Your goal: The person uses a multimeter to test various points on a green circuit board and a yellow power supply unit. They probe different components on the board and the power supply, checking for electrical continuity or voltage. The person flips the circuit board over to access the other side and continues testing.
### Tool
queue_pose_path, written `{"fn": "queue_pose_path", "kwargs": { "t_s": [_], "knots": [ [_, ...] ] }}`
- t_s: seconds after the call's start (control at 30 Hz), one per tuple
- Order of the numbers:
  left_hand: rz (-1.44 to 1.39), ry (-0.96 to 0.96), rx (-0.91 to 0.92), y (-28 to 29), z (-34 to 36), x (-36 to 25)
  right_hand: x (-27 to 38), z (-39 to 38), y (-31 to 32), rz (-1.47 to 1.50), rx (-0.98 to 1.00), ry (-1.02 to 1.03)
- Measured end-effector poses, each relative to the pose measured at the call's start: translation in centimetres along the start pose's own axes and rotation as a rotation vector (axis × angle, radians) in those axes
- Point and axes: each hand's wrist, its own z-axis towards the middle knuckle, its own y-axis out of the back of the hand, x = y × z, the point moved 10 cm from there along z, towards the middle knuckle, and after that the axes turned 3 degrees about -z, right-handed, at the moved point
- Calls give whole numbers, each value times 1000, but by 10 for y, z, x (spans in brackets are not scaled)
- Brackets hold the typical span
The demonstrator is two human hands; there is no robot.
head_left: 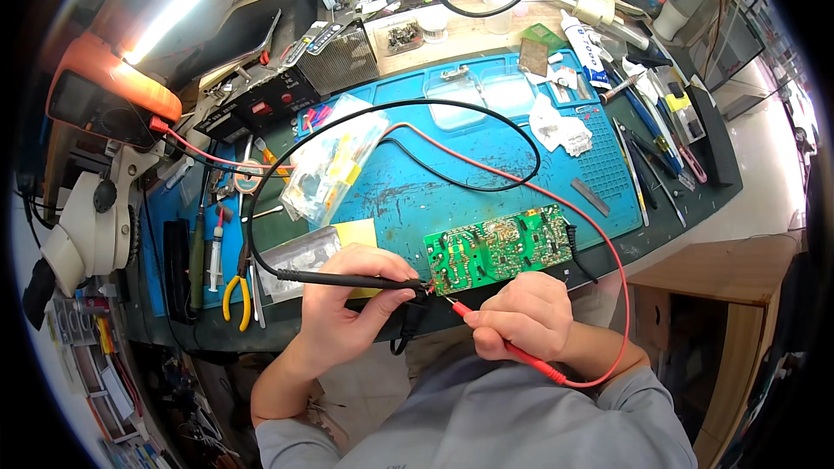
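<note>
A green circuit board (pixel 499 247) lies near the front edge of the blue work mat, its soldered side up. My left hand (pixel 347 295) is closed on a black multimeter probe (pixel 347 279), together with a small black piece at the board's lower left corner, where short reddish wires show. My right hand (pixel 526 317) grips a red multimeter probe (pixel 534 362), its metal tip pointing at that same corner. Whether either tip touches metal is too small to tell. Both leads run back to an orange multimeter (pixel 113 95) at the far left.
The black lead (pixel 382 105) loops over the blue mat (pixel 382 182). Clear plastic bags (pixel 326 165) lie left of the board. Yellow-handled pliers (pixel 236 300) and a syringe (pixel 215 252) are further left. Tweezers (pixel 632 169) and a crumpled tissue (pixel 559 126) lie to the right.
</note>
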Motion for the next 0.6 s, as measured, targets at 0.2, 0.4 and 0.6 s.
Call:
{"fn": "queue_pose_path", "kwargs": {
  "t_s": [0.2, 0.4, 0.6],
  "knots": [
    [35, 5, 7, 0, 1, -1, -3, 0, 1, 27, -28, -27],
    [42, 19, 4, 0, 1, 0, -2, 2, 0, 17, -29, -34],
    [39, 20, -2, 0, 1, -1, -3, 2, 0, -2, -31, -49]
  ]
}}
